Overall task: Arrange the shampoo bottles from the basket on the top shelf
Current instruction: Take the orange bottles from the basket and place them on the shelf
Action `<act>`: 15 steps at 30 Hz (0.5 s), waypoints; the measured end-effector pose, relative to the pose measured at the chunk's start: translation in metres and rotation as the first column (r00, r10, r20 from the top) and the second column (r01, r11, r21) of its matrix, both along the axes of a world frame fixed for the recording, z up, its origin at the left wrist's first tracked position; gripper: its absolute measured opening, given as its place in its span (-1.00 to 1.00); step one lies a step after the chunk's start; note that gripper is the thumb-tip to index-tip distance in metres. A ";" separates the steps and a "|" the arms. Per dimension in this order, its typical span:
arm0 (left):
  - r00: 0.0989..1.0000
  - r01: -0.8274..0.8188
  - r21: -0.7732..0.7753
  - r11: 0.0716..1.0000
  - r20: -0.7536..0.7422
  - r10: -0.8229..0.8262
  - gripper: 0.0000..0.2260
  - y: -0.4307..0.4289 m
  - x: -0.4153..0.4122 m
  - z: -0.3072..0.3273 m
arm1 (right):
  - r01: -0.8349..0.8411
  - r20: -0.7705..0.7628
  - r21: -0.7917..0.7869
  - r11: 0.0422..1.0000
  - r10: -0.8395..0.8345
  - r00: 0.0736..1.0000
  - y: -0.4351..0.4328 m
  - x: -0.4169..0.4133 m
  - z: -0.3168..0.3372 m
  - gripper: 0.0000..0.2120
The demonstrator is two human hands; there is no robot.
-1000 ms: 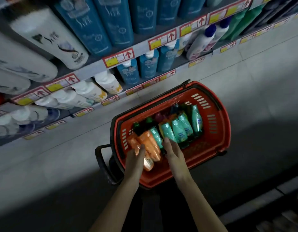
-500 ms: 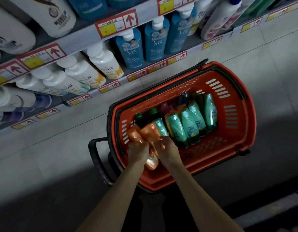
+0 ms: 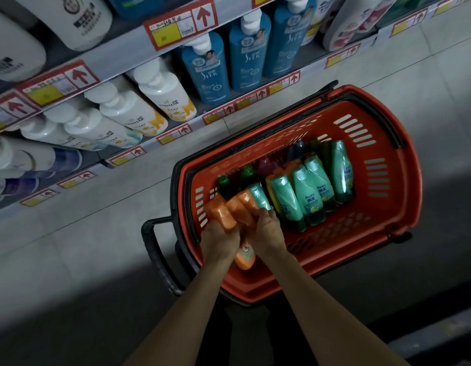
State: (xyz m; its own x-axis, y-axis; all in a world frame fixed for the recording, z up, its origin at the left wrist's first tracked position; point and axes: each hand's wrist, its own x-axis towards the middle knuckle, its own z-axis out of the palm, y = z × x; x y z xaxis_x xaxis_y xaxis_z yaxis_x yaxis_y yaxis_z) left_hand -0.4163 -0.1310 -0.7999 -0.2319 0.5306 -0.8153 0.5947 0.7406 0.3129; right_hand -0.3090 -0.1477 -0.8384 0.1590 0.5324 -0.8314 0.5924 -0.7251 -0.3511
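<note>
A person's two bare hands reach into a red slotted plastic shopping basket [image 3: 410, 180] with a black rim, standing on a grey tiled floor [image 3: 70, 247] in front of store shelving. The left hand [image 3: 218, 241] has its fingers curled tightly round the orange plastic shampoo bottles [image 3: 222, 213] at the basket's near-left corner. The right hand [image 3: 268, 233] closes on the same cluster from the other side, its fingertips bent over the caps just beside a teal bottle. One orange bottle's lower end shows between the two wrists; exactly how many bottles each hand holds cannot be told.

The rest of the load lies in the basket: a row of teal plastic shampoo bottles [image 3: 308, 199] packed side by side to the right of the hands, with dark green-capped bottles [image 3: 224, 183] behind the orange ones.

On the shelves to the left stand white pump-topped bottles [image 3: 164, 93] and tall blue bottles [image 3: 210, 72], above red-and-yellow price tags [image 3: 181, 25] marked with arrows.
</note>
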 end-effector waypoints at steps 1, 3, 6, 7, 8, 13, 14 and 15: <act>1.000 0.013 0.030 0.999 0.012 -0.013 -0.88 0.001 -0.001 0.004 | -0.010 0.009 -0.005 1.000 0.010 1.000 0.000 0.000 0.000 -0.48; 0.998 0.045 0.064 0.997 0.034 -0.048 -0.89 0.007 -0.003 0.013 | -0.032 0.029 -0.013 0.999 0.033 0.999 -0.001 -0.002 -0.001 -0.45; 0.991 0.104 0.110 0.988 0.079 -0.113 -0.88 0.022 -0.011 0.028 | -0.071 0.072 0.001 0.997 0.071 0.995 0.000 -0.004 -0.002 -0.45; 0.987 0.122 0.126 0.984 0.092 -0.134 -0.88 0.028 -0.015 0.033 | -0.076 0.088 0.011 0.997 0.075 0.993 0.000 -0.005 -0.003 -0.50; 0.984 0.136 0.139 0.981 0.100 -0.150 -0.88 0.034 -0.018 0.039 | -0.080 0.102 0.018 0.997 0.077 0.992 0.001 -0.006 -0.004 -0.54; 0.964 0.189 0.177 0.966 0.156 -0.217 -0.78 0.069 -0.037 0.063 | -0.158 0.128 0.023 0.987 0.153 0.980 0.001 -0.019 -0.007 -0.47; 0.956 0.202 0.189 0.961 0.174 -0.235 -0.78 0.075 -0.040 0.067 | -0.171 0.139 0.017 0.985 0.168 0.976 0.001 -0.020 -0.008 -0.45; 0.949 0.214 0.202 0.956 0.188 -0.252 -0.78 0.081 -0.043 0.070 | -0.167 0.137 0.014 0.986 0.163 0.977 0.001 -0.021 -0.010 -0.43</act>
State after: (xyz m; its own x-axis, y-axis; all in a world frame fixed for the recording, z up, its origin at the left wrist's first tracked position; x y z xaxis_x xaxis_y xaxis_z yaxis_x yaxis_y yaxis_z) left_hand -0.4597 -0.0499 -0.7295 0.0811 0.6894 -0.7198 0.6505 0.5106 0.5622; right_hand -0.3295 -0.1467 -0.8483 0.1765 0.5813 -0.7943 0.7462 -0.6053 -0.2771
